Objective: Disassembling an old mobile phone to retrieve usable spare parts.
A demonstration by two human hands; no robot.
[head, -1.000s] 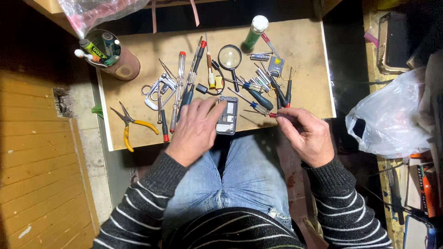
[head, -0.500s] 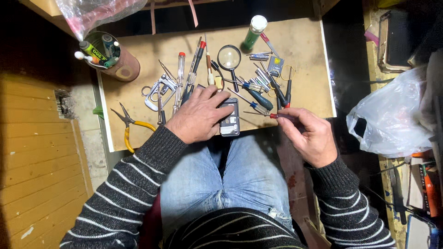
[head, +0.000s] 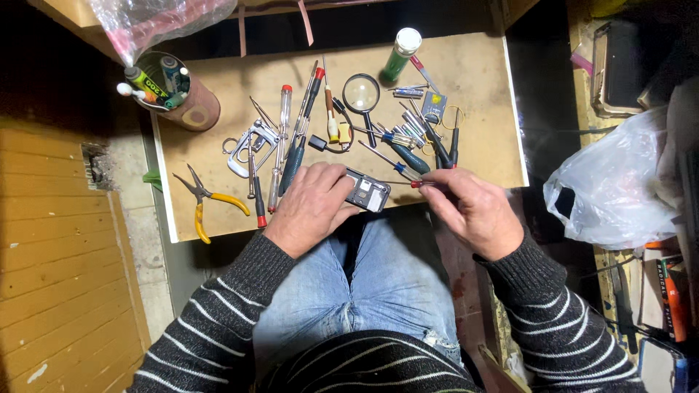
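Observation:
My left hand (head: 314, 205) rests on the near edge of the wooden board (head: 480, 80) and holds down an opened phone (head: 368, 191) with its back cover off. My right hand (head: 470, 207) pinches a thin screwdriver with a red collar (head: 408, 183), whose tip points left at the phone's right edge. Just beyond both hands lie several screwdrivers (head: 298, 138), a magnifying glass (head: 362, 94) and tweezers (head: 404, 131).
Yellow-handled pliers (head: 207, 202) lie at the board's left front. A brown cup of pens and tubes (head: 171, 91) stands at the back left, a green bottle with a white cap (head: 399, 54) at the back. A white plastic bag (head: 619, 185) sits to the right.
My left hand slid up and to the right over the phone, which turned from upright to slanted. My right hand stayed near the board's front edge with the screwdriver.

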